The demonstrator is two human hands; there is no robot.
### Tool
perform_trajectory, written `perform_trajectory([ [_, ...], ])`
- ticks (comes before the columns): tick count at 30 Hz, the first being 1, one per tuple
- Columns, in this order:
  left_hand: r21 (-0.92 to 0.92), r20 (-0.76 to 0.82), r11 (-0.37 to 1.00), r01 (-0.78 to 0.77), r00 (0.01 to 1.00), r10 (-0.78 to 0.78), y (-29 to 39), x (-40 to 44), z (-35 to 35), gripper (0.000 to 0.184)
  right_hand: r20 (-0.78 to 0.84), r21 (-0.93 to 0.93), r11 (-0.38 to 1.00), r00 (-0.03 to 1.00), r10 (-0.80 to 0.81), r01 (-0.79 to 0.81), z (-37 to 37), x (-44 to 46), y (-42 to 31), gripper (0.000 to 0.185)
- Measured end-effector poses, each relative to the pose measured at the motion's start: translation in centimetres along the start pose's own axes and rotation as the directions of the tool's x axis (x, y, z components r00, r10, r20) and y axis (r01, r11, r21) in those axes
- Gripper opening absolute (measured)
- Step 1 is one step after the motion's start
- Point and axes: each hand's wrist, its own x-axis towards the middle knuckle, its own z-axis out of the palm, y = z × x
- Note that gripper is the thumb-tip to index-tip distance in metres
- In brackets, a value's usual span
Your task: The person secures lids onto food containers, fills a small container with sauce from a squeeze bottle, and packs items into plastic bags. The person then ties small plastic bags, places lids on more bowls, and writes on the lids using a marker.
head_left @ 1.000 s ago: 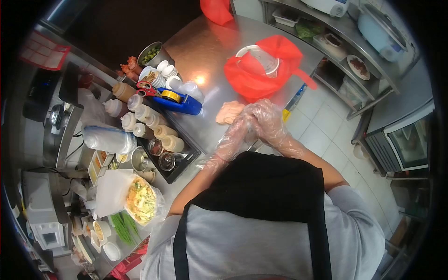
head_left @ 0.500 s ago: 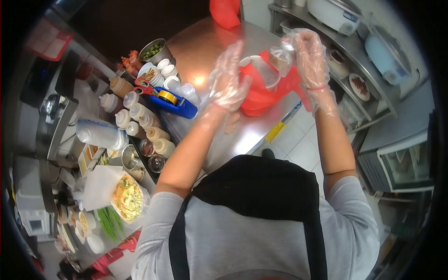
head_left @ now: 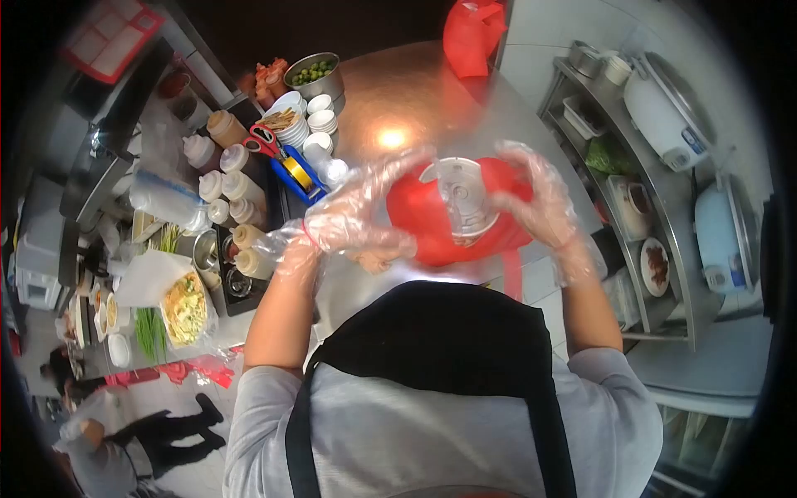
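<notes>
Pinkish lump (head_left: 376, 262) partly hidden behind left hand (head_left: 342, 219).

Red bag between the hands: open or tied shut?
Open; the red bag spreads around the container, whose round top shows through its mouth.

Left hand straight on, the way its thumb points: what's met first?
Probably the red bag, just ahead of the left hand; depth and any contact are unclear from this view.

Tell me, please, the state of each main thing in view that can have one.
Left hand: gloved, open
Right hand: gloved, open
Red bag between them: open
Container in it: lid unclear
Metal bowl: uncovered, holding green produce
Tape dispenser: loaded with yellow tape
Squeeze bottles: upright, capped
Food box: open, filled
</notes>
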Motion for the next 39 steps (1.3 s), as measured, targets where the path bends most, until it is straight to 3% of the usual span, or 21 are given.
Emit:
perform_trajectory([
  [3, 0.129, 0.015, 0.992, 0.017, 1.000, -0.019, -0.8, 0.0, 2.0, 0.051, 0.224, -0.319, 0.943, 0.974, -0.019, 0.091, -1.8, -0.2, 0.8, 0.055],
  [4, 0.190, 0.037, 0.982, -0.021, 0.999, 0.014, -1.6, 0.3, 2.3, 0.043, 0.196, -0.257, 0.950, 0.972, -0.130, 0.178, -1.4, -0.4, 3.3, 0.046],
  [7, 0.124, -0.136, 0.979, 0.162, 0.980, -0.145, -1.5, 1.5, 2.4, 0.033, 0.164, 0.214, 0.960, 0.976, 0.144, -0.178, -1.3, 1.5, 7.9, 0.033],
  [8, 0.297, -0.216, 0.953, 0.068, 0.976, -0.002, -1.2, 2.0, 2.2, 0.024, 0.125, 0.628, 0.735, 0.965, 0.230, -0.256, -1.5, 2.5, 7.6, 0.025],
  [9, 0.297, -0.254, 0.953, 0.062, 0.967, 0.016, -1.1, 2.1, 2.3, 0.024, 0.214, 0.780, 0.511, 0.921, 0.326, -0.362, -2.0, 3.8, 6.9, 0.030],
  [11, 0.309, -0.323, 0.950, 0.042, 0.944, 0.063, -0.9, 2.5, 2.8, 0.023, 0.411, 0.874, 0.156, 0.871, 0.271, -0.461, -1.8, 4.8, 5.8, 0.041],
  [12, 0.186, -0.333, 0.981, 0.055, 0.943, 0.010, -1.1, 2.3, 3.3, 0.022, 0.467, 0.861, 0.084, 0.846, 0.258, -0.501, -1.5, 5.2, 4.6, 0.045],
  [14, 0.166, -0.331, 0.981, 0.098, 0.943, -0.038, -0.2, 2.8, 4.2, 0.024, 0.580, 0.810, -0.058, 0.783, 0.223, -0.584, -0.6, 5.3, 1.8, 0.055],
  [16, 0.167, -0.354, 0.980, 0.108, 0.934, -0.042, 0.3, 3.6, 5.3, 0.027, 0.585, 0.797, 0.108, 0.804, 0.109, -0.594, 1.0, 5.1, 1.3, 0.060],
  [19, 0.007, -0.291, 0.973, 0.232, 0.931, -0.220, 3.2, 4.9, 4.7, 0.028, 0.573, 0.782, 0.271, 0.818, 0.038, -0.561, 2.4, 5.2, -1.6, 0.062],
  [20, -0.206, -0.190, 0.918, 0.340, 0.906, -0.378, 3.5, 4.9, 4.2, 0.030, 0.654, 0.734, 0.218, 0.756, 0.030, -0.643, 2.1, 5.3, -1.9, 0.063],
  [23, -0.248, -0.295, 0.955, 0.161, 0.927, -0.232, 3.1, 3.3, 3.9, 0.029, 0.667, 0.708, 0.173, 0.729, 0.155, -0.685, 3.7, 6.8, -1.9, 0.070],
  [26, 0.071, -0.356, 0.990, 0.118, 0.931, -0.085, 3.1, 2.9, 4.3, 0.034, 0.667, 0.732, 0.081, 0.736, 0.113, -0.676, 4.2, 7.3, -2.2, 0.070],
  [28, 0.340, -0.374, 0.928, 0.153, 0.927, -0.016, 3.3, 2.9, 4.5, 0.036, 0.654, 0.747, 0.049, 0.746, 0.124, -0.663, 4.6, 7.9, -2.5, 0.067],
  [30, 0.378, -0.464, 0.904, 0.198, 0.886, 0.000, 3.8, 2.6, 3.0, 0.035, 0.647, 0.744, 0.080, 0.745, 0.162, -0.664, 4.4, 9.3, -3.5, 0.055],
  [34, 0.421, -0.668, 0.886, 0.194, 0.727, 0.158, 1.6, -0.2, 1.0, 0.039, 0.600, 0.798, -0.132, 0.753, 0.270, -0.588, 5.7, 14.3, -1.4, 0.051],
  [39, 0.400, -0.727, 0.830, 0.389, 0.686, 0.029, -0.7, -8.0, 0.0, 0.037, 0.459, 0.885, -0.141, 0.780, 0.426, -0.444, 8.3, 20.2, -1.4, 0.046],
])
